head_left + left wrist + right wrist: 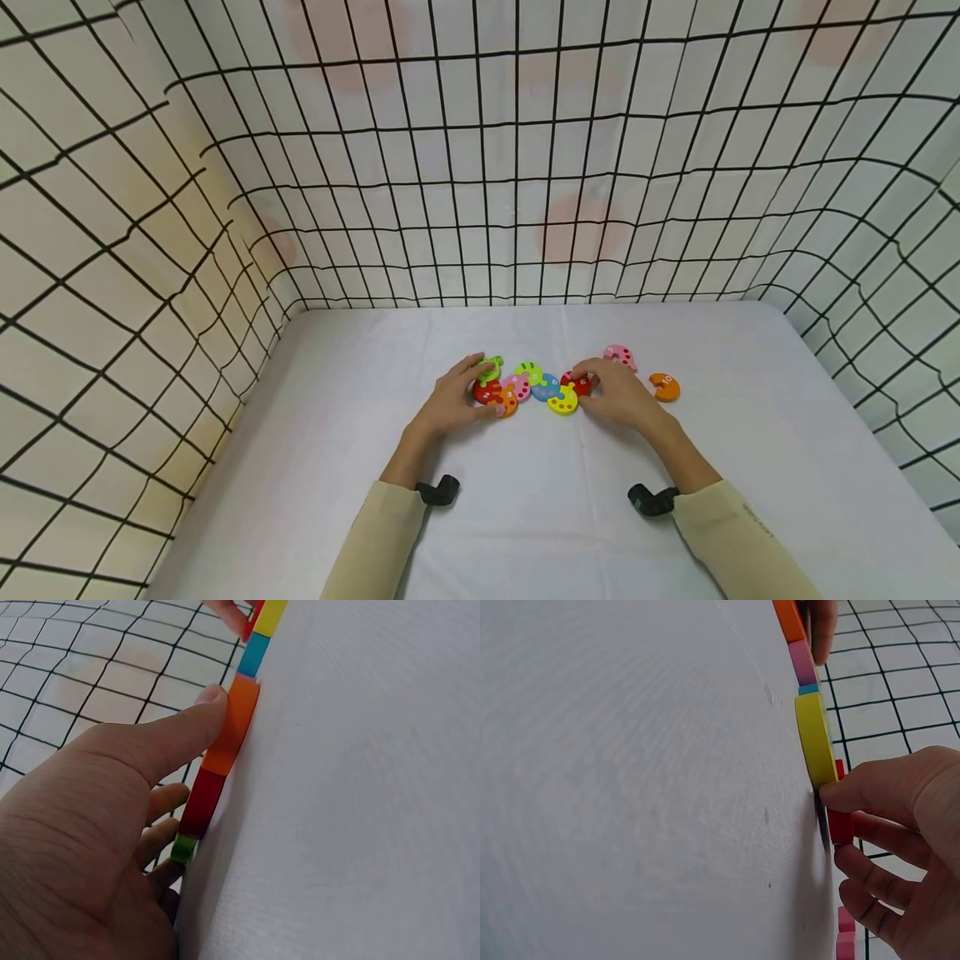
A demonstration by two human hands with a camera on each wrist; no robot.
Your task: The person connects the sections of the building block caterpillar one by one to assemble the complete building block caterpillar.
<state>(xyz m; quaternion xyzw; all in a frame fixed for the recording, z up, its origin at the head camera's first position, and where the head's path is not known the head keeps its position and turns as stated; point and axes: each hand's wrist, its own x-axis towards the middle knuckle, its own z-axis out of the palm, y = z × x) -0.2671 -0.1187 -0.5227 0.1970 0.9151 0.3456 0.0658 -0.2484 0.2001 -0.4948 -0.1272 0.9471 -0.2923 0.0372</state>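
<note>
Several flat, rounded, animal-faced toy pieces form a zigzag row on the white table. My left hand (452, 400) spans the row's left end. Its thumb rests against an orange piece (238, 724); its fingers curl round the far side by a red piece (202, 804) and a green piece (491, 368). Pink (517, 386), lime-green (529, 372), blue (547, 387) and yellow (564, 400) pieces continue the row. At its right end my right hand (618, 393) pinches a red spotted piece (841, 826), thumb also touching the yellow piece's edge.
A pink spotted piece (619, 356) lies beyond my right hand, and a separate orange piece (665, 387) lies to its right. Black wire grid (517, 179) stands along the table's back and both sides. A small black camera is strapped to each wrist.
</note>
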